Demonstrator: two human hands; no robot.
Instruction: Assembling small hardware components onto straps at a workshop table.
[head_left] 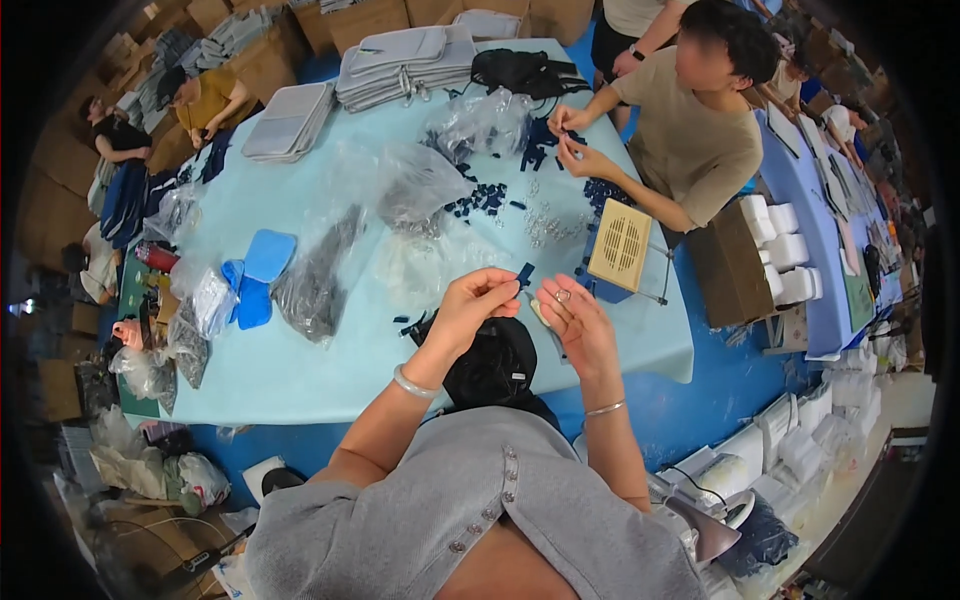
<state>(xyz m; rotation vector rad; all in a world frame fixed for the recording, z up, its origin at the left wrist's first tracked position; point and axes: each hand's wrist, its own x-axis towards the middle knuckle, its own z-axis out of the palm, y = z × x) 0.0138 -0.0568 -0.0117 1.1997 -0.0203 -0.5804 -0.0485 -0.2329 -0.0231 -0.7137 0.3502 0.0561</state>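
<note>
Above the near edge of the pale blue covered surface (300,390), the left hand (474,305) pinches a small dark blue strip (524,274) between closed fingertips. Just beside it, the right hand (583,324) turns its palm inward with fingers loosely curled around a small silvery ring (562,295) (worn or held, I cannot tell). Farther out lie scattered dark blue pieces (486,198) beside loose silvery metal bits (548,224); a crumpled black fabric item (490,368) sits below the hands.

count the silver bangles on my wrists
2: one round silver metal bangle around your left wrist, and a second silver bangle around your right wrist. Both wrists are uncovered, so none seems hidden.
</note>
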